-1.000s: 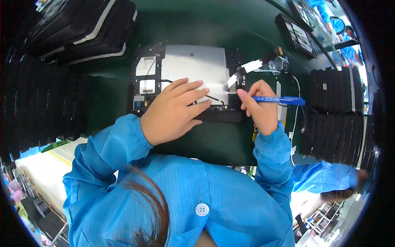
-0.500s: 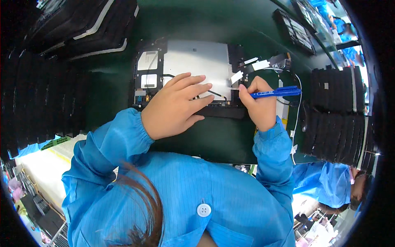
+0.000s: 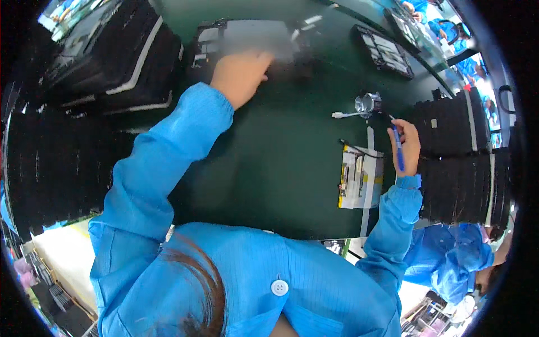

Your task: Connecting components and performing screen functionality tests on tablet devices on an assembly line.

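My left hand (image 3: 241,77) lies over the near edge of a flat black device chassis (image 3: 300,63) with a large silver panel. Motion blurs the chassis and the fingertips, but the thumb stands apart from the fingers. On the right, my right hand (image 3: 411,145) is closed on a blue pen (image 3: 400,154), which slants across the fingers. Just left of that hand are a shiny silvery piece (image 3: 368,104) and a short white cable (image 3: 345,115) with a plug on its end. Below them lies a flat battery-like pack (image 3: 351,177) with yellow edges.
Black panels stand in stacks at the left (image 3: 62,163) and right (image 3: 455,188), with another pile (image 3: 126,62) at the back left. A black tray-like panel with pale rectangles (image 3: 384,51) lies at the back right. A person in blue (image 3: 443,258) is beyond the right stack.
The chassis has slid away toward the far side with my left hand on it. My right hand has left the chassis and moved right, still holding the pen.
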### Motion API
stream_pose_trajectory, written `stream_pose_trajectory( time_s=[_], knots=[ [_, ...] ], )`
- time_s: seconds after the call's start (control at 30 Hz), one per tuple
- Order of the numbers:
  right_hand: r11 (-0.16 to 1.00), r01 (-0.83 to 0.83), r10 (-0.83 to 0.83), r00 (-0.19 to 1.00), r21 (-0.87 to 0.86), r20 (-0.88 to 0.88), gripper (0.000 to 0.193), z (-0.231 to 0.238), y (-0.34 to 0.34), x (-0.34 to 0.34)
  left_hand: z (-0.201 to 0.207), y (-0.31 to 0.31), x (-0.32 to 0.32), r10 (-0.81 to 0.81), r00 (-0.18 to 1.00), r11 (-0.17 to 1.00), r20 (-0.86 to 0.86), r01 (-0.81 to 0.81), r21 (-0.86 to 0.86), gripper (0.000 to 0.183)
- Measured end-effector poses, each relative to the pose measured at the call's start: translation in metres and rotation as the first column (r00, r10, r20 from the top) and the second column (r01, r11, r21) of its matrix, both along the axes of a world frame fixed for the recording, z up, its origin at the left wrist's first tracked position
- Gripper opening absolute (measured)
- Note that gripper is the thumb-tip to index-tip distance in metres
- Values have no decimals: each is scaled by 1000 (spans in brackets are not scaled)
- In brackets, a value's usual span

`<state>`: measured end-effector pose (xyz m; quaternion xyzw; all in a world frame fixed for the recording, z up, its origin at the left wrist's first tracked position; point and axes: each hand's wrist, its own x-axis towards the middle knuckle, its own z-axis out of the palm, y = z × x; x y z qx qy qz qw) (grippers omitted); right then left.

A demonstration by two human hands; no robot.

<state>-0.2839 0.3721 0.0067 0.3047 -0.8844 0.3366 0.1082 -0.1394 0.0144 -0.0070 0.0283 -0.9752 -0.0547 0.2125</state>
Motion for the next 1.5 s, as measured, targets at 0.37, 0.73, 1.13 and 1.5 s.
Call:
stream_pose_trajectory(
  time_s=[0.37,0.73,1.13,1.5],
  knots=[
    [945,-192,242,954,263,-174,58,4,-51,-9,-39,-69,-91,145,989,989,38,-146,22,27],
    [919,-160,255,938,359,-233,60,7,-55,-22,81,80,109,-402,899,865,-173,434,252,18],
    [388,-908,917,363,-157,165,60,112,-231,163,197,-63,422,485,298,550,-822,-835,21,39],
    [456,-809,877,337,-371,342,93,146,-341,316,177,-134,424,835,153,548,-528,-149,823,52]
  ],
)
